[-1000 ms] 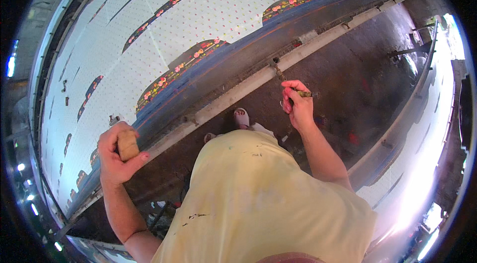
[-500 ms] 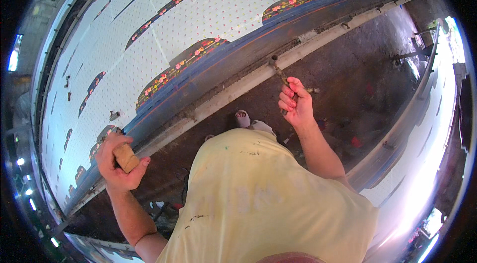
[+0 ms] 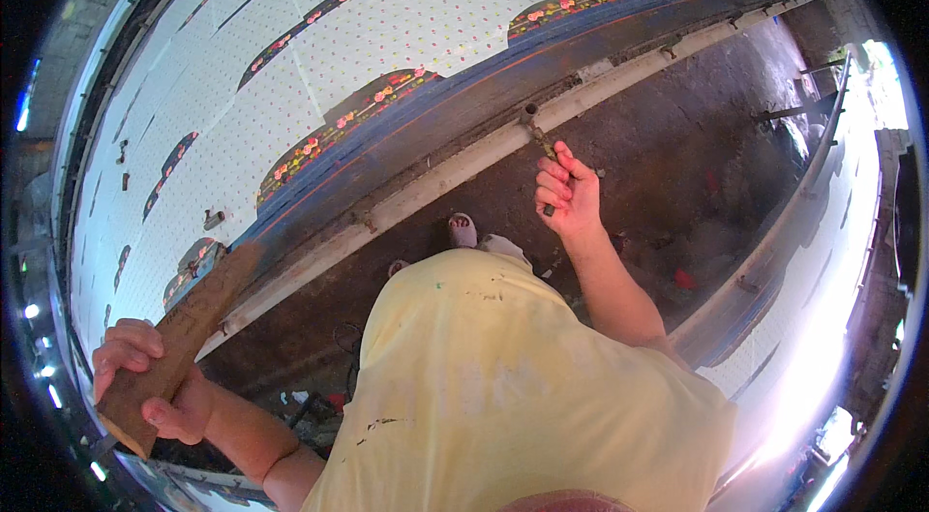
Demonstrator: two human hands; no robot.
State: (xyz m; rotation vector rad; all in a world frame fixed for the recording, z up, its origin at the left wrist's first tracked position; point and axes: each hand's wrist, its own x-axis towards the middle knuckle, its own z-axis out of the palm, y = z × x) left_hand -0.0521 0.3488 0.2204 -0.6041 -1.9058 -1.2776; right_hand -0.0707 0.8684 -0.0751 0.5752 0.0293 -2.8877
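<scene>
A long, flat wooden piece (image 3: 198,304) slants up from my left hand (image 3: 155,381), whose fingers wrap round its lower end. Its far end overlaps the edge of the long table (image 3: 387,159) in view. My right hand (image 3: 571,191) is closed round the handle of a slim, stained, hammer-like tool (image 3: 542,136). That tool's round, tube-shaped head lies at the pale rail (image 3: 464,162) along the table's near side; whether it touches the rail I cannot tell. White cloth with small coloured dots (image 3: 377,28) covers the table, and dark flowered cloth (image 3: 339,130) shows along its border.
A short metal piece (image 3: 214,219) lies on the cloth at the left. Small stops (image 3: 668,52) sit along the rail. Behind on the right runs a second cloth-covered table (image 3: 823,289). Between them is a dark floor (image 3: 668,154) with a red scrap (image 3: 685,278); my feet stand there.
My left hand has swung left and nearer to me, and the wooden piece has turned from end-on to showing its full length. My right hand has shifted only slightly with the tool.
</scene>
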